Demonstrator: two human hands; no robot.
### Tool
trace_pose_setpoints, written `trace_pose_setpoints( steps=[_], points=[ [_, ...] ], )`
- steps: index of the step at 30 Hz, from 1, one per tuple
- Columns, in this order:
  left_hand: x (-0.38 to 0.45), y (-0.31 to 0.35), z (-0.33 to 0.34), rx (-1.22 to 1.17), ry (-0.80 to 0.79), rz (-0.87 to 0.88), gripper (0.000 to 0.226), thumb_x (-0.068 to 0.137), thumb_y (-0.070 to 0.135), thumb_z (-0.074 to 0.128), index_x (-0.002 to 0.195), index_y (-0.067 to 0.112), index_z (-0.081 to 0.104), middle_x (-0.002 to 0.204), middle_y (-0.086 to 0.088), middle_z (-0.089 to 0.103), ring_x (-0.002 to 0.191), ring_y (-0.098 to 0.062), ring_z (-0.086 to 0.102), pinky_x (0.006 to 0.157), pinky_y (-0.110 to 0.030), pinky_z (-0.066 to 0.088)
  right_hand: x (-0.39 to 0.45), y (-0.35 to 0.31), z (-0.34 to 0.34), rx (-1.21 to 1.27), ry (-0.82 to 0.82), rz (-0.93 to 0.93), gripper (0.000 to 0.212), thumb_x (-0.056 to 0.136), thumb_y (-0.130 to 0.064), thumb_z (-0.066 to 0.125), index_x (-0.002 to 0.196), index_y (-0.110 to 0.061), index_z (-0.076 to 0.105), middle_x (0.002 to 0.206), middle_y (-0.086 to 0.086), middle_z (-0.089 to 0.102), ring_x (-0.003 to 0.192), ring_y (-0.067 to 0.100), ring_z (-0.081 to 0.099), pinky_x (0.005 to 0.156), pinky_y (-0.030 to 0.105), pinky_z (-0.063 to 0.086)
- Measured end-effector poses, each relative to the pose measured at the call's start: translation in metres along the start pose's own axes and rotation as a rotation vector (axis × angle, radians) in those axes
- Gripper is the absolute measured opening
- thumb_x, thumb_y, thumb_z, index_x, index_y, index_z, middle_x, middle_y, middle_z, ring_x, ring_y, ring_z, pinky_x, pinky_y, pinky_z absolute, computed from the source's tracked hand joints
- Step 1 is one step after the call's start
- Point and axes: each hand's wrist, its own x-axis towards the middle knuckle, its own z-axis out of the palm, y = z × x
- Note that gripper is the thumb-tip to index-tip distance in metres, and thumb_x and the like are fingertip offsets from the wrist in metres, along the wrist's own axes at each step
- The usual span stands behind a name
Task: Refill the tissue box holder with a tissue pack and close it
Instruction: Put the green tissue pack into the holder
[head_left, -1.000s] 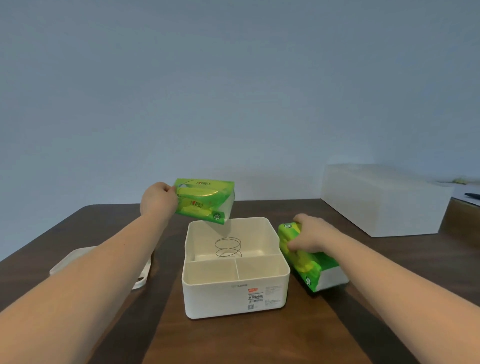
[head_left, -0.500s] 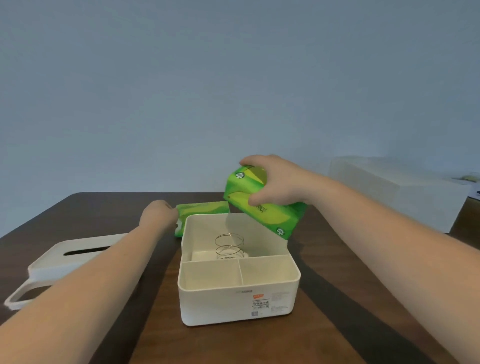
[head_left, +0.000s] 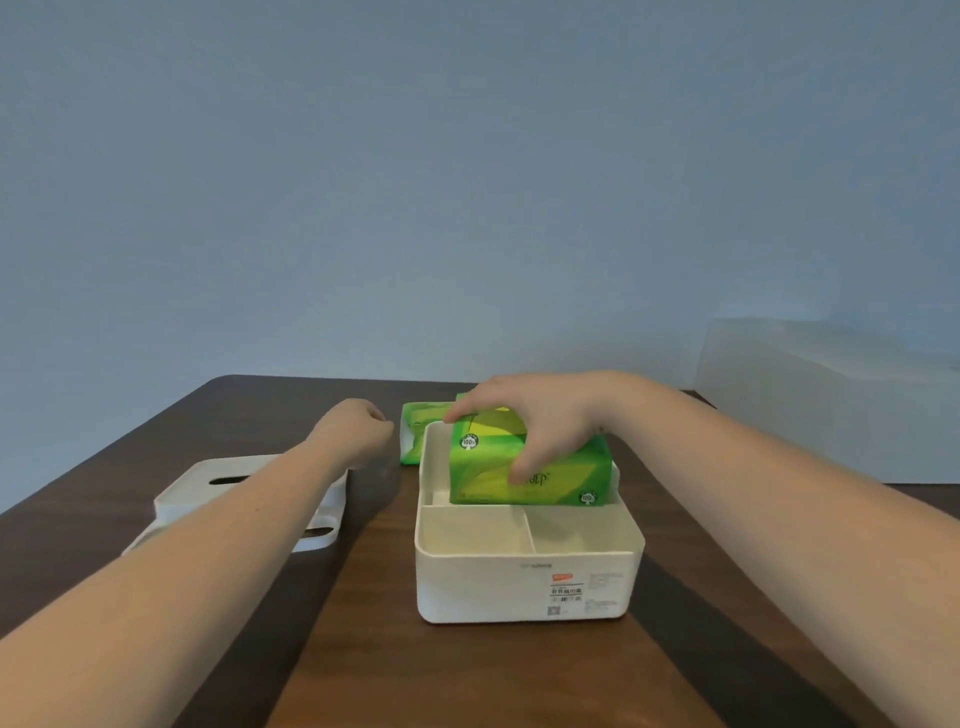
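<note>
Tissue pack (head_left: 524, 475) is sitting tilted in the holder's (head_left: 524, 587) rear compartment, right hand (head_left: 540, 415) fingers gripping it; left hand (head_left: 358, 431) is hovering curled, holding nothing, near the lid (head_left: 208, 486)

We have one view only, from a head-worn wide-angle camera looking forward and slightly down over a brown table (head_left: 467, 675) toward a plain blue-grey wall (head_left: 467, 182) that fills the upper half of the frame. Both forearms enter from the bottom corners, and the white open box (head_left: 524, 587) sits near, just below centre. With no second view, we record no shared part of the scene.
</note>
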Motion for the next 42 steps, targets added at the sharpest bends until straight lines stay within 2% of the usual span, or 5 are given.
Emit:
trace_pose_setpoints(
  steps=[10, 19, 28, 33, 42],
  points=[
    [-0.013, -0.014, -0.029, -0.007, -0.017, -0.025, 0.025, 0.093, 0.023, 0.052, 0.112, 0.012, 0.063, 0.110, -0.007, 0.065, 0.101, -0.027, 0.064, 0.084, -0.039, 0.058, 0.002, 0.002, 0.014, 0.003, -0.018, 0.038, 0.087, 0.072, -0.037, 0.078, 0.140, -0.057, 0.027, 0.156, -0.010, 0.028, 0.141, 0.021, 0.030, 0.109, 0.050, 0.039],
    [-0.021, -0.035, -0.047, -0.001, -0.023, -0.038, 0.012, 0.093, 0.019, 0.053, 0.094, 0.011, 0.063, 0.092, -0.007, 0.064, 0.084, -0.026, 0.062, 0.079, -0.038, 0.057, 0.007, -0.002, 0.019, 0.042, -0.016, 0.070, 0.084, 0.073, -0.043, 0.077, 0.143, -0.052, 0.029, 0.156, -0.011, 0.028, 0.143, 0.018, 0.027, 0.114, 0.047, 0.033],
    [-0.029, -0.066, -0.078, 0.099, 0.144, -0.080, 0.032, 0.095, 0.026, 0.051, 0.121, 0.010, 0.062, 0.119, -0.007, 0.065, 0.101, -0.023, 0.058, 0.091, -0.037, 0.051, 0.031, -0.051, 0.001, 0.407, 0.445, 0.061, 0.029, 0.090, -0.037, 0.063, 0.111, -0.018, 0.070, 0.114, -0.001, 0.069, 0.107, 0.013, 0.062, 0.092, 0.024, 0.045],
    [-0.037, -0.100, -0.097, 0.176, 0.163, -0.161, 0.043, 0.097, 0.031, 0.047, 0.133, 0.010, 0.054, 0.135, -0.008, 0.059, 0.121, -0.026, 0.056, 0.099, -0.038, 0.046, 0.069, -0.103, 0.019, 0.355, 0.338, 0.069, 0.031, 0.094, -0.033, 0.055, 0.119, -0.017, 0.065, 0.111, -0.001, 0.064, 0.108, 0.019, 0.059, 0.091, 0.028, 0.045],
    [-0.039, -0.136, -0.099, 0.063, 0.127, -0.331, 0.050, 0.095, 0.025, 0.047, 0.141, 0.005, 0.043, 0.136, -0.015, 0.054, 0.119, -0.031, 0.054, 0.092, -0.036, 0.046, 0.116, -0.141, 0.058, 0.312, 0.023, 0.254, 0.048, 0.096, -0.026, 0.051, 0.140, -0.007, 0.046, 0.141, 0.013, 0.053, 0.120, 0.031, 0.058, 0.098, 0.035, 0.048]
  ],
)
